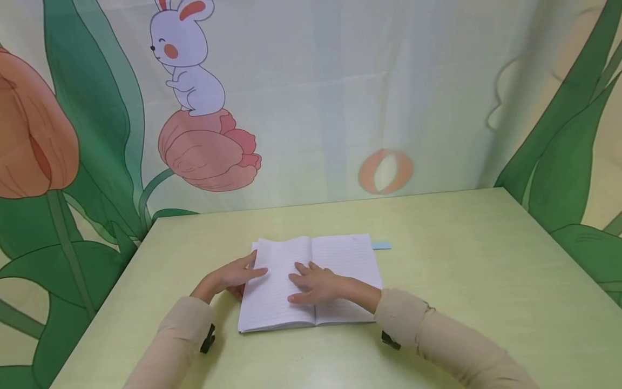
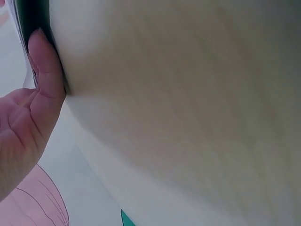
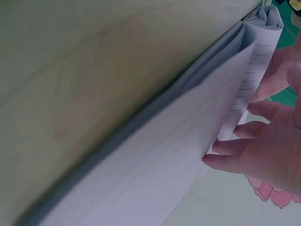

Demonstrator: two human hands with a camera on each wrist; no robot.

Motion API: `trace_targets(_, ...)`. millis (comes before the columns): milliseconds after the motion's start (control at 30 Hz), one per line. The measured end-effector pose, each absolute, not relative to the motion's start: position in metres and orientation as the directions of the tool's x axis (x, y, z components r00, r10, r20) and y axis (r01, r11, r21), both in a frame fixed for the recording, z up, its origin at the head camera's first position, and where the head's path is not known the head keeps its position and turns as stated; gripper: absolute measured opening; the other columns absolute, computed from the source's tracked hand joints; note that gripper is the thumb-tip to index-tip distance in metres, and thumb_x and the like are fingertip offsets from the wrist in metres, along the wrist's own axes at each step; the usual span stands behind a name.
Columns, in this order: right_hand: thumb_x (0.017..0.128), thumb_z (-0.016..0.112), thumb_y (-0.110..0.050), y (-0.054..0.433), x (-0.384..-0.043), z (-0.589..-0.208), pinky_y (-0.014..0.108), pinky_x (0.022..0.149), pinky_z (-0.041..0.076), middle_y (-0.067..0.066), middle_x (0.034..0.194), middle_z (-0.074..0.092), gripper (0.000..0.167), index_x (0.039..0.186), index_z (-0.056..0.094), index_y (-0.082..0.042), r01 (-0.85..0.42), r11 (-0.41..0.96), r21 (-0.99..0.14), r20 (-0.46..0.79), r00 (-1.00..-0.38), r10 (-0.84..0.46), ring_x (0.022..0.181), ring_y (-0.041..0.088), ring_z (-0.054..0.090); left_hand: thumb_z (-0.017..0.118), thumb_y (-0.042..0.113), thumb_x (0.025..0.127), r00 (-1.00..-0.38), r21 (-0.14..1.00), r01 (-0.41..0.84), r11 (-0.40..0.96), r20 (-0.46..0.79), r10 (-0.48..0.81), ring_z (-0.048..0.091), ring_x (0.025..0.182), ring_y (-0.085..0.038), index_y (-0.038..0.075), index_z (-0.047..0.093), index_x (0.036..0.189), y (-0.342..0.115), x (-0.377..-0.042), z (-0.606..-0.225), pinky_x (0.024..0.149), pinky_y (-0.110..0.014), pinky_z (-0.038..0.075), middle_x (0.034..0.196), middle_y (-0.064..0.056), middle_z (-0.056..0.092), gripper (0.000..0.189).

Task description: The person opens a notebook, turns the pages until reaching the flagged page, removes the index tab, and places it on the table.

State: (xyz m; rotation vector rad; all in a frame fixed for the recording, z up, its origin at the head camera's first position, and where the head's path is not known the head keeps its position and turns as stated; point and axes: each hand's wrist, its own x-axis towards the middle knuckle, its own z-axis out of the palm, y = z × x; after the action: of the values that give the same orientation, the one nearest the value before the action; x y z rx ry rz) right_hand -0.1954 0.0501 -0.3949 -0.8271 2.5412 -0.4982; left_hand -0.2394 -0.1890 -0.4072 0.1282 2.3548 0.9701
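Observation:
A lined notebook [image 1: 277, 310] lies spread on the table, its centre fold running away from the person. At its left edge the left hand [image 1: 238, 274] pinches the pages, thumb on top of the paper. In the left wrist view a finger [image 2: 46, 70] of that hand sits at the notebook's edge, partly hidden under it. The right hand [image 1: 318, 286] rests across the fold with spread fingers, fingertips on the left page. From the right wrist view, the fingers of the right hand [image 3: 268, 146] look fairly straight against the paper [image 3: 155, 155].
A pale blue strip [image 1: 382, 246] sticks out from behind the notebook's upper right side. The light green-yellow table [image 1: 466, 259] extends around the notebook. Behind it hangs a curtain [image 1: 291, 97] printed with a rabbit and tulips. Dark straps [image 1: 208, 339] show at the wrists.

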Motion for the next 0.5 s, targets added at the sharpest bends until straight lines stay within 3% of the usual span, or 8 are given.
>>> trace_targets(100,0.093,0.046,-0.043,0.054,-0.195,-0.394,0.056,0.102,0.019,0.013,0.149,0.017,0.06,0.141,0.034,-0.009,-0.498,0.738,-0.456,-0.261,-0.717,-0.646,0.134,0.037,0.013,0.061,0.021,0.088,-0.837,0.672,-0.095,0.734,-0.454,0.307,0.053,0.053,-0.021,0.011,0.003,0.147,-0.19,-0.238,-0.408,0.05,-0.034,0.049,0.088,-0.017,0.052,0.083)
trace_targets(167,0.093,0.047,-0.041,0.059,-0.197,-0.392,0.057,0.102,0.019,0.015,0.148,0.017,0.06,0.141,0.033,-0.007,-0.506,0.724,-0.468,-0.253,-0.708,-0.659,0.135,0.036,0.013,0.062,0.013,0.087,-0.842,0.676,-0.07,0.733,-0.434,0.321,0.053,0.052,-0.02,0.01,0.003,0.147,-0.19,-0.237,-0.408,0.049,-0.034,0.049,0.085,-0.017,0.051,0.084)
trace_targets(500,0.091,0.051,-0.037,0.099,-0.213,-0.405,0.064,0.099,0.014,0.017,0.148,0.018,0.063,0.142,0.031,-0.006,-0.487,0.769,-0.413,-0.267,-0.743,-0.614,0.136,0.033,0.012,0.063,0.009,0.086,-0.838,0.685,-0.08,0.724,-0.439,0.323,0.055,0.054,-0.022,0.013,-0.001,0.147,-0.189,-0.238,-0.41,0.05,-0.035,0.049,0.089,-0.017,0.052,0.088)
